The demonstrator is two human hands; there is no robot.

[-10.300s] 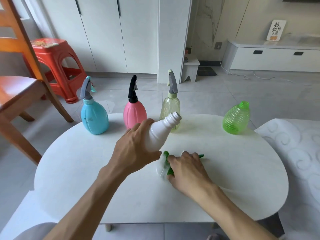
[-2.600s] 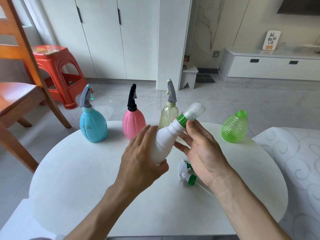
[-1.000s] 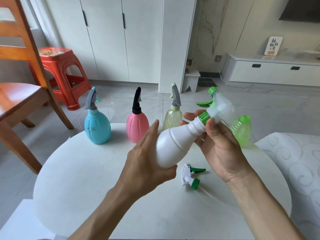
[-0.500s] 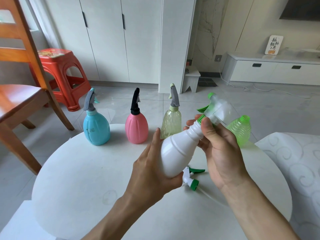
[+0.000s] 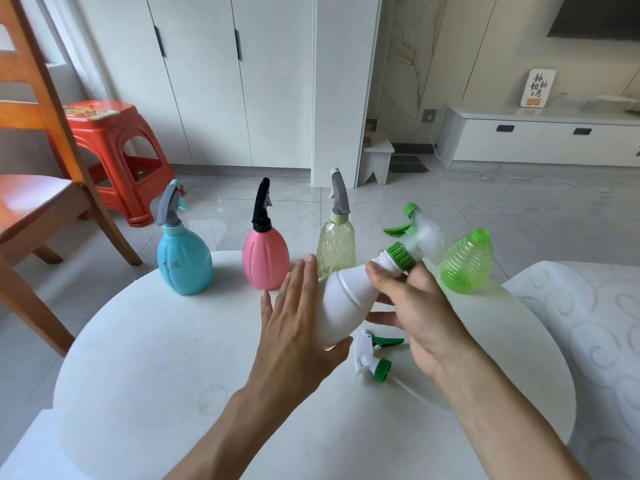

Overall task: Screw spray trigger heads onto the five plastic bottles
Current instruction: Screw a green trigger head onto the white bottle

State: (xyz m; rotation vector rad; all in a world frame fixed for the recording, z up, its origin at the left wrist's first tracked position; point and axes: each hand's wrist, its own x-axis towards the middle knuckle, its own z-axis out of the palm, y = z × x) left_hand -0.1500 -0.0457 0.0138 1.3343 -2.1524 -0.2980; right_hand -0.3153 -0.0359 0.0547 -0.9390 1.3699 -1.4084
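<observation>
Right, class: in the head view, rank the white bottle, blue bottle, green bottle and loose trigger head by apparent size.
1. White bottle, though nearest the camera.
2. Blue bottle.
3. Green bottle, headless; close to blue, so unsure.
4. Loose trigger head.

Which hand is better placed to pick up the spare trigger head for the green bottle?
Left, probably. The left hand is open, fingers straight beside the white bottle, while the right hand grips that bottle's neck. The spare trigger head lies on the table between both hands.
</observation>
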